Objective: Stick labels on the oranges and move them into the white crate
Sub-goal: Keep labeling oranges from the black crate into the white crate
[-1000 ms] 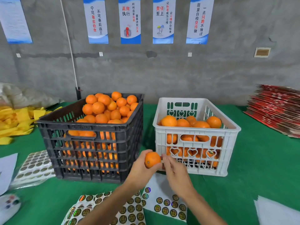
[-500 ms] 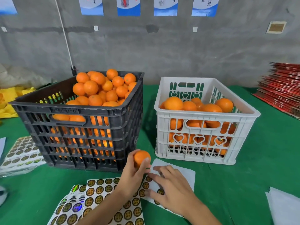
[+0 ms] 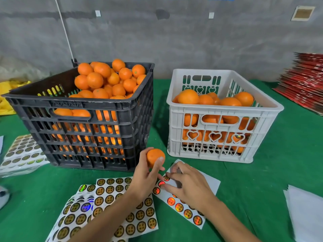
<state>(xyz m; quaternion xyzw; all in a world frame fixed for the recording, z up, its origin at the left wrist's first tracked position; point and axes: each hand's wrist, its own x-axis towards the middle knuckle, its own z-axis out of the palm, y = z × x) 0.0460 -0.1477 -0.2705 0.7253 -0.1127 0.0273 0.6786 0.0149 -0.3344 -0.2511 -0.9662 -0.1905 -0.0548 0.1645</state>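
Observation:
My left hand [image 3: 146, 179] grips one orange [image 3: 154, 156] just above the green table, in front of the gap between the two crates. My right hand [image 3: 187, 185] rests on a partly used white label sheet [image 3: 209, 185], its fingertips down on a round shiny label [image 3: 161, 183] near the sheet's left edge. Whether the label is lifted cannot be told. A black crate [image 3: 83, 105] on the left is heaped with oranges. The white crate [image 3: 223, 110] on the right holds several oranges.
Full sheets of round gold labels [image 3: 111, 194] lie under my left forearm, and more label sheets [image 3: 22, 152] lie at the left. A red stack of flat cartons [image 3: 304, 81] sits at the far right, white paper [image 3: 305, 212] at the near right, yellow material [image 3: 7, 95] at the far left.
The view has tilted down. Both hands dropped from in front of the white crate to the table. My right hand left the orange and came down onto the label sheet.

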